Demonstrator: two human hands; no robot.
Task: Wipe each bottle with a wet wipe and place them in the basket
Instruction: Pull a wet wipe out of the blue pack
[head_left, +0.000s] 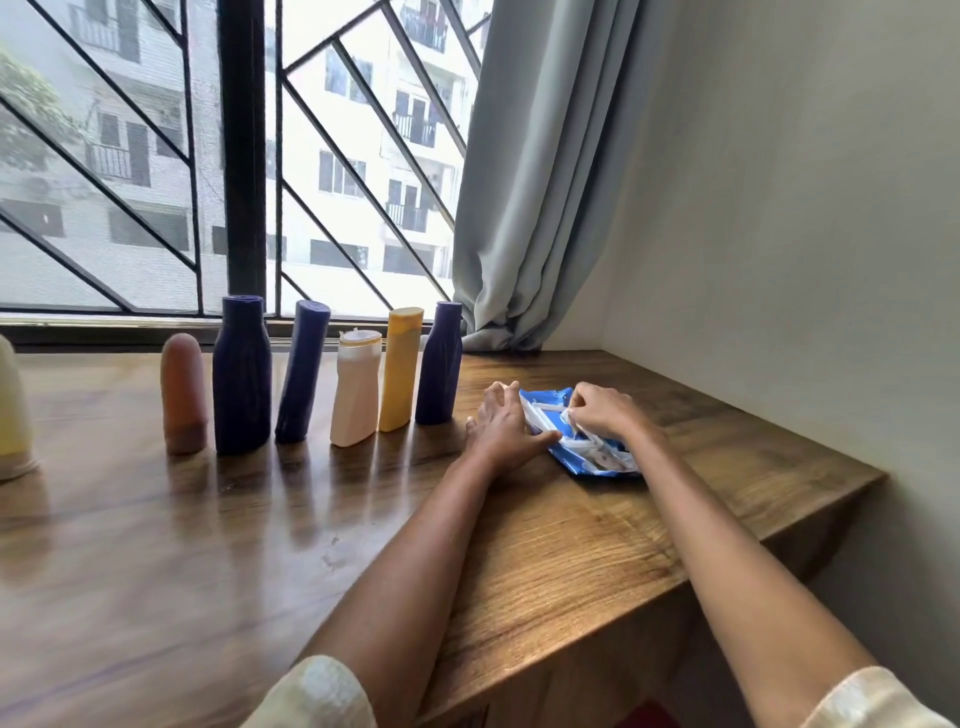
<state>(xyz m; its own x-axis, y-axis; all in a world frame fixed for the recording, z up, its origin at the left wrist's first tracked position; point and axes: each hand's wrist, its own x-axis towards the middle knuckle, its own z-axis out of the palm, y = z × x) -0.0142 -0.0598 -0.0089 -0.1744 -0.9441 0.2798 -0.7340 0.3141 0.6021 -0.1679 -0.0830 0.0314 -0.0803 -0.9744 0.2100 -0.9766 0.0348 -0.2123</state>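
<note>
Both hands work at a blue wipes pack (582, 447) lying flat on the wooden worktop (545, 545), near its right end and close to the wall corner. The left hand (506, 423) lies on the pack's left edge with fingers straight and spread, thumb along the near side, pressing it down — nothing is curled round it. The right hand (602, 408) is over the pack's middle, its fingers bent and pinching what looks like a white wipe (569, 415) at the opening, though the blur there makes the exact hold hard to read. So the pack sits directly under and between the two grips, touching both. The bottles stand in a row to the left of the hands, toward the window, all apart from the hands: nearest is a dark blue bottle (440, 364), then a yellow bottle (400, 369), a pale bottle (356, 389) with a clear cap, a tilted blue bottle (303, 371), a big blue bottle (241, 374) and a brown bottle (183, 394). A cream bottle (13, 410) is cut by the left edge of the view. Behind the row is a barred window (234, 156), and a grey curtain (524, 182) hangs at its right — its hem rests on the worktop just behind the dark blue bottle.
</note>
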